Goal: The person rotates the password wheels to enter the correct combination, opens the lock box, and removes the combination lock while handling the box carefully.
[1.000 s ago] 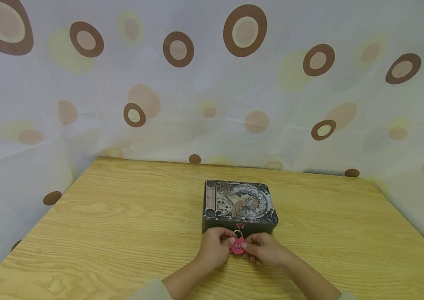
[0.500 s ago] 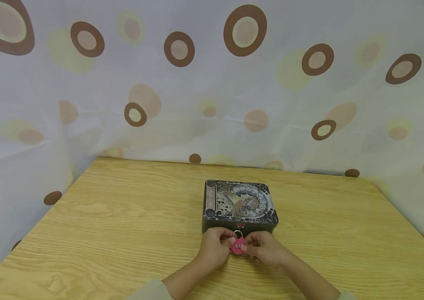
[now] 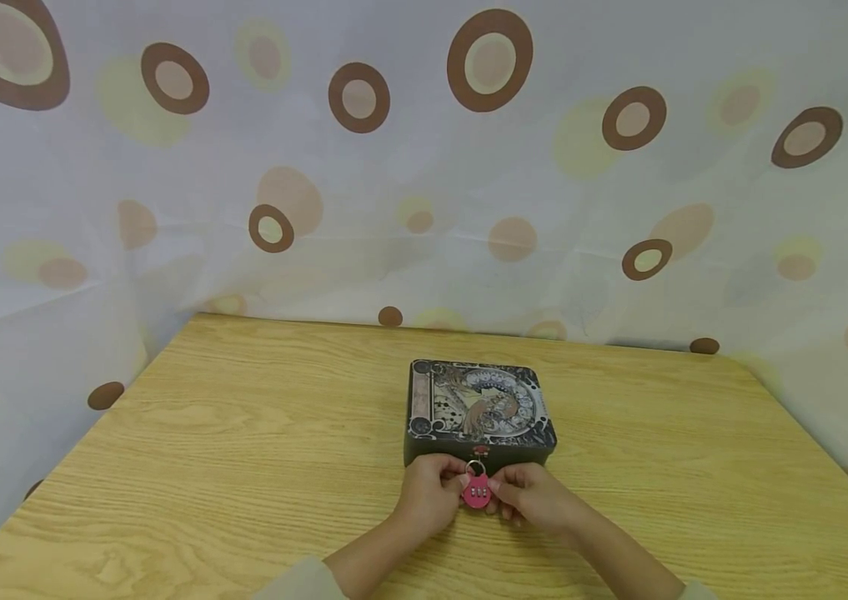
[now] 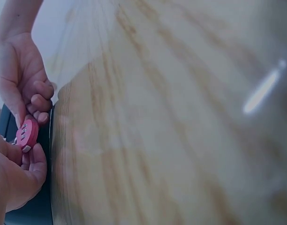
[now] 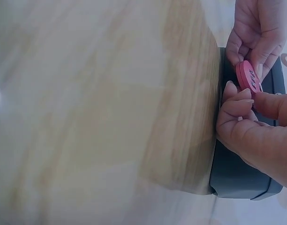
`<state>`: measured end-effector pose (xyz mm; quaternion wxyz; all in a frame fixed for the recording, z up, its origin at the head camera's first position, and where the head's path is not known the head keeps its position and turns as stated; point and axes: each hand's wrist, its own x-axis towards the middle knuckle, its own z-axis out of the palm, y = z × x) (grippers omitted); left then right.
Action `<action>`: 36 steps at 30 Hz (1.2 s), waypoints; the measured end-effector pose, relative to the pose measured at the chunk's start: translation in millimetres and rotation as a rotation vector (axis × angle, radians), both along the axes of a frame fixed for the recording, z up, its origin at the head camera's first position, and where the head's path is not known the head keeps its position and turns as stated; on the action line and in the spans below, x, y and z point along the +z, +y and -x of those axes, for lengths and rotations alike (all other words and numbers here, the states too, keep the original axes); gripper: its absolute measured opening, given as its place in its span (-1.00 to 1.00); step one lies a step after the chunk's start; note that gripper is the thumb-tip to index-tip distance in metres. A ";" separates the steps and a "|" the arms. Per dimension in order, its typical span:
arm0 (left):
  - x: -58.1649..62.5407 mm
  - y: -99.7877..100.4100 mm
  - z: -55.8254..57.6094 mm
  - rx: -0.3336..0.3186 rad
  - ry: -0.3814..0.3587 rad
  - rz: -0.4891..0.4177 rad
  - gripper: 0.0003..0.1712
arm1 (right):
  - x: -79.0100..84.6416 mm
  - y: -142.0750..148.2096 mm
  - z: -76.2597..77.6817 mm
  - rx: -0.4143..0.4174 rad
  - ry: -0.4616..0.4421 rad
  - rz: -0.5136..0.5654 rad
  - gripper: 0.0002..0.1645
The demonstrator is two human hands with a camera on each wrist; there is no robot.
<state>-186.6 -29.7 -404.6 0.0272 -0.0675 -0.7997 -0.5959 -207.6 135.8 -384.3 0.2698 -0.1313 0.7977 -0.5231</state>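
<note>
A pink combination padlock (image 3: 477, 493) with a silver shackle (image 3: 475, 467) is at the front of a dark, picture-lidded tin box (image 3: 487, 404). The top of the shackle meets the box's front clasp (image 3: 480, 451). My left hand (image 3: 427, 496) pinches the lock from its left side, thumb on the front. On the other side, my right hand (image 3: 536, 500) holds the lock's edge between thumb and bent fingers. Several number dials show on the lock's face (image 4: 26, 131). In the right wrist view, the padlock (image 5: 246, 77) sits between both hands' fingertips.
The box stands on a wood-grain table (image 3: 243, 433), its lid down. Behind and at both sides hangs a pale curtain (image 3: 424, 167) with brown and yellow ovals. Bright glare (image 4: 263, 91) lies on the table in the left wrist view.
My right thumb has slid off the dials to the lock's right edge, so the whole row of dials shows. My left hand and the box have stayed in place.
</note>
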 end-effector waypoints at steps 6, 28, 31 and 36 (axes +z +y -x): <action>-0.1 -0.1 0.2 0.003 0.000 -0.003 -0.92 | -1.6 -0.8 0.2 -0.004 -0.007 0.000 -0.72; -1.4 -0.1 0.7 0.005 0.003 0.000 -0.92 | -4.2 -3.6 0.0 -0.001 0.075 0.005 -0.80; -1.3 -0.1 0.5 0.004 0.001 -0.004 -0.92 | -4.2 -3.5 -0.1 -0.004 0.083 0.003 -0.79; -0.6 -0.5 0.1 0.001 -0.006 -0.007 -0.92 | -3.6 -3.3 -0.2 -0.002 0.078 0.002 -0.78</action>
